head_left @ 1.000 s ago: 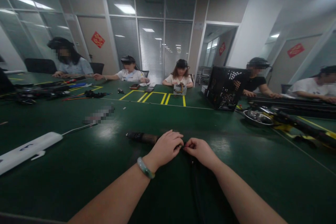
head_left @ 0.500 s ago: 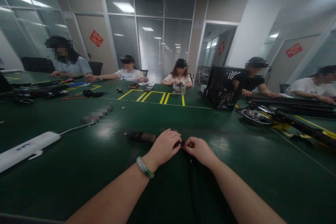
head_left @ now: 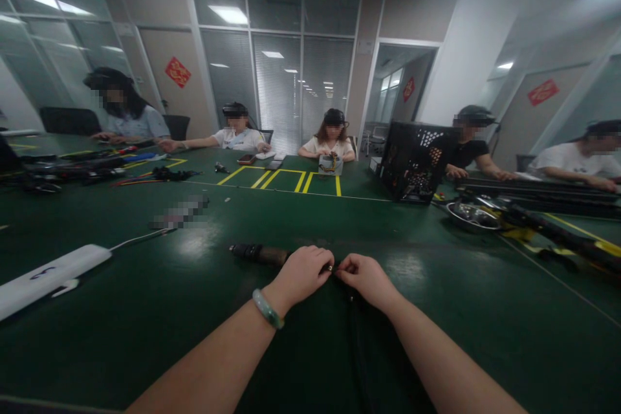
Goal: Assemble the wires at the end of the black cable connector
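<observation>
Tool (head_left: 259, 253), dark and barrel-shaped, lies on the green counter (head_left: 194, 323) in front of me, its narrow tip pointing left. Its brownish middle looks rigid and perhaps a little slick; I judge the whole thing moderately heavy and inclined to roll when loose. That thick barrel seems the best place to take hold, well away from the tip. Further right, my left grip (head_left: 305, 270) is closed over the right end, fingers curled, a small brass-coloured spot (head_left: 330, 268) showing beside the thumb. Just right of that, my right grip (head_left: 365, 278) has thumb and forefinger pinched on a small dark piece (head_left: 335, 269), mostly hidden; I can't tell whether it joins the dark cable (head_left: 358, 343) on the near side. That cable looks soft and light, best pinched close to its end.
</observation>
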